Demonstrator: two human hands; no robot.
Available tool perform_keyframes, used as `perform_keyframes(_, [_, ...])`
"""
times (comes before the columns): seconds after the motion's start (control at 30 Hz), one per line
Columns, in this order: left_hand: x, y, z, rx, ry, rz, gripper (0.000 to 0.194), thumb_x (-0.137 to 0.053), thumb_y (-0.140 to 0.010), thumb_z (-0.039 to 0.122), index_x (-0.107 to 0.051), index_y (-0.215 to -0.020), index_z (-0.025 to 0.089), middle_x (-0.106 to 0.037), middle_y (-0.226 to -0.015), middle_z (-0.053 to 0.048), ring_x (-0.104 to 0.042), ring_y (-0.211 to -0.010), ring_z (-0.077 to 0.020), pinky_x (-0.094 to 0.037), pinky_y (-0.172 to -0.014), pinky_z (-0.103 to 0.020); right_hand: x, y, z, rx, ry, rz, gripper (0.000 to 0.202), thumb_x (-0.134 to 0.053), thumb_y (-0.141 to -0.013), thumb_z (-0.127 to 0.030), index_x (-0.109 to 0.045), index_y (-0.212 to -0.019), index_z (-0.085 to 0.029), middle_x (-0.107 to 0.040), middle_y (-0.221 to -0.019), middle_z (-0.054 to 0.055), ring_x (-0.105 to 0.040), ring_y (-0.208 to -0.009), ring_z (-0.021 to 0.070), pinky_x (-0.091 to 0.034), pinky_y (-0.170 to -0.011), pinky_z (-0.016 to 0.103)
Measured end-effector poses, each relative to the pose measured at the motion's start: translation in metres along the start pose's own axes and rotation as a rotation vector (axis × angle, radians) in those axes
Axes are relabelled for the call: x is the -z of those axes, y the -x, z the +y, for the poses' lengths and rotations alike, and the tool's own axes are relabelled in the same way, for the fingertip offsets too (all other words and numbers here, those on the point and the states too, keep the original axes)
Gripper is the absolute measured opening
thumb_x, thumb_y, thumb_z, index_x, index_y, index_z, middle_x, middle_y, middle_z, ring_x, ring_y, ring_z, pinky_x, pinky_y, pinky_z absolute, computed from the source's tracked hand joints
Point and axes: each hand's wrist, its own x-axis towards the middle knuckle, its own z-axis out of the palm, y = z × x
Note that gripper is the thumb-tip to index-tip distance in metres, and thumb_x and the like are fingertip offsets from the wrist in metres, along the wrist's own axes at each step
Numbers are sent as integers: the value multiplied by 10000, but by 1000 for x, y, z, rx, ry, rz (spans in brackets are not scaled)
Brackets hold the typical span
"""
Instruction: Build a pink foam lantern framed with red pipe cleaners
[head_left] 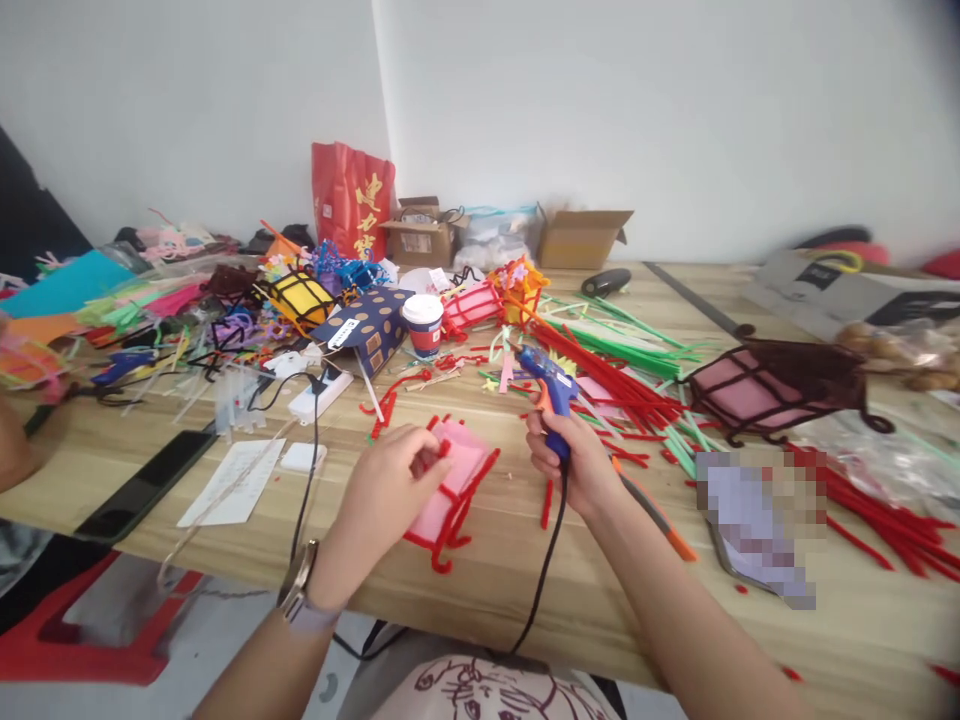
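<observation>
My right hand (576,447) is wrapped round a blue hot glue gun (553,388). Its nozzle points up and to the left, away from me, and its black cord hangs down past the table edge. My left hand (386,485) wears a watch; its thumb and fingers are closed at the upper left corner of a small pink lantern (466,455). Red pipe cleaners frame this lantern, with curled ends at the near side. It lies on the table, partly hidden by my left hand. The glue gun is apart from the lantern.
Red pipe cleaners (630,385) and a brown-framed lantern (776,385) lie to the right, near a phone (750,540). A paper cup (424,325), a power strip (321,397) and another phone (146,485) are leftward. Another person's arm (11,445) shows far left.
</observation>
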Motion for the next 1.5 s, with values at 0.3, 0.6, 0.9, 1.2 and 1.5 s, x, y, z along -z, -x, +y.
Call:
perform_keyframes(0.3, [-6,-68,28,-4,264,-244,241,-570,-857,400,-692,-885,193,-660,-704,3,-559,-584,-135,-405,-544,-246,31,13,7,136,1,42,370,-715,-794,-490,-462,-766,-221,-459,-526,-95,-351,-352,41,-224,-370,181])
perform_keyframes(0.6, [-33,-126,46,123,716,-426,266,-681,-757,380,-613,-637,152,-527,-569,36,-419,-492,-55,-312,-470,-193,40,15,7,89,40,43,380,-720,-772,-530,-518,-861,-221,-461,-523,-93,-347,-353,51,-188,-366,193])
perform_keyframes(0.9, [-41,-132,43,148,678,-470,249,-694,-697,387,-618,-666,151,-476,-544,58,-364,-478,-56,-261,-461,-209,41,15,9,59,57,64,378,-715,-772,-527,-524,-884,-221,-460,-527,-93,-350,-350,60,-205,-348,199])
perform_keyframes(1.2, [-41,-148,-21,25,51,-219,299,-552,-848,306,-633,-1086,145,-723,-897,-89,-651,-756,-184,-471,-663,-274,45,17,10,32,0,121,395,-775,-710,-512,-558,-889,-234,-540,-660,-36,-473,-480,107,-322,-373,210])
perform_keyframes(1.5, [-37,-124,-16,-170,-224,-374,325,-509,-902,343,-699,-1114,186,-744,-1103,-107,-680,-996,-265,-492,-855,-345,45,20,-3,-104,-52,-21,386,-789,-694,-538,-596,-788,-218,-528,-686,-8,-384,-513,95,-260,-434,230])
